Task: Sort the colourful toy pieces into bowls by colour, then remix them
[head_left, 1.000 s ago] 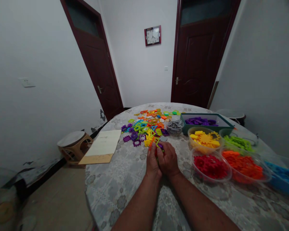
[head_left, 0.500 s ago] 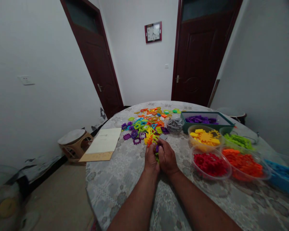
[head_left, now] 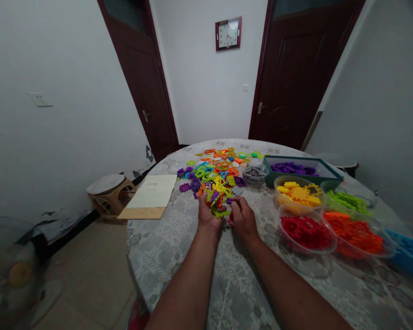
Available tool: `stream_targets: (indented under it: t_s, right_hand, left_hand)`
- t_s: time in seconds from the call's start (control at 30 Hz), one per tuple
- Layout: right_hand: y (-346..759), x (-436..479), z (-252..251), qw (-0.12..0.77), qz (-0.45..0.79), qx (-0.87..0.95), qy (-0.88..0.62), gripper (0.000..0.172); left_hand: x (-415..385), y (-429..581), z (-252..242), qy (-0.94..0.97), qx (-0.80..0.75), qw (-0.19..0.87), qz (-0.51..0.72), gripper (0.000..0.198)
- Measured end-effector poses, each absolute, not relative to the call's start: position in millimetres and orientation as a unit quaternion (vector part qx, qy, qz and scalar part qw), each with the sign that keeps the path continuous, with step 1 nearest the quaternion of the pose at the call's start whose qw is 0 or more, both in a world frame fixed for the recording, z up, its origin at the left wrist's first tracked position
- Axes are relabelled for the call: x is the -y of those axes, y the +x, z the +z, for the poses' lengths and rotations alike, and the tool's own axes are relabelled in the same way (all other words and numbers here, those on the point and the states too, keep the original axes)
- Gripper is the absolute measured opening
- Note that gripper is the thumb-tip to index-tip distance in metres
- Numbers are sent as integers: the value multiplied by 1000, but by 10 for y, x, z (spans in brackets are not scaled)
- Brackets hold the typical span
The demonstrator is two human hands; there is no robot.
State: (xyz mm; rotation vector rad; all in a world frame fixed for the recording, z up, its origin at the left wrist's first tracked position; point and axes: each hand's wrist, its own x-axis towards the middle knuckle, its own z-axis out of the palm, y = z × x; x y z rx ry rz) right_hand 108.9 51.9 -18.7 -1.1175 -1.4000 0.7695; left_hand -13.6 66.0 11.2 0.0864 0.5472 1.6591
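Observation:
My left hand [head_left: 208, 214] is closed around a cluster of interlocking plastic pieces [head_left: 220, 213], mostly lime green with some purple and orange. Close on its right, my right hand [head_left: 244, 219] pinches a small purple piece [head_left: 229, 200]. A bit of pinkish red shows under those right fingers; what it belongs to is unclear. Just beyond both hands spreads a heap of loose gear-like plastic pieces [head_left: 206, 170] in purple, blue, green, yellow and orange. Part of the held cluster blends into this heap.
Clear tubs hold yellow pieces [head_left: 298, 195], red pieces [head_left: 306, 231], orange pieces [head_left: 353, 231] and green pieces [head_left: 347, 201] on the right. Behind stand a green box [head_left: 330, 174] with purple pieces and a tub of grey pieces [head_left: 255, 173]. Paper [head_left: 154, 192] lies left on the cloth-covered table.
My hands were pressed together and have come apart, the right one drawing slightly away with the purple piece. More of the green cluster shows in my left hand. The view has shifted slightly.

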Motion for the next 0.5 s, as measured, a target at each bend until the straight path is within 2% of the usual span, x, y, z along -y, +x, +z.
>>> stream_targets:
  t_s: [0.1,0.23,0.5]
  right_hand:
    - [1017,-447,-137,531,373,615,-449,26]
    - [930,-471,-155,529,467,548,-449,28]
    - [987,-530,10,535,462,525,-475,29]
  left_hand:
    - [-672,-191,191,10,-240,632,737,20]
    - [-677,-214,240,-22,-243,623,743,18]
    - [-696,-268,217,-10,-229,613,756,10]
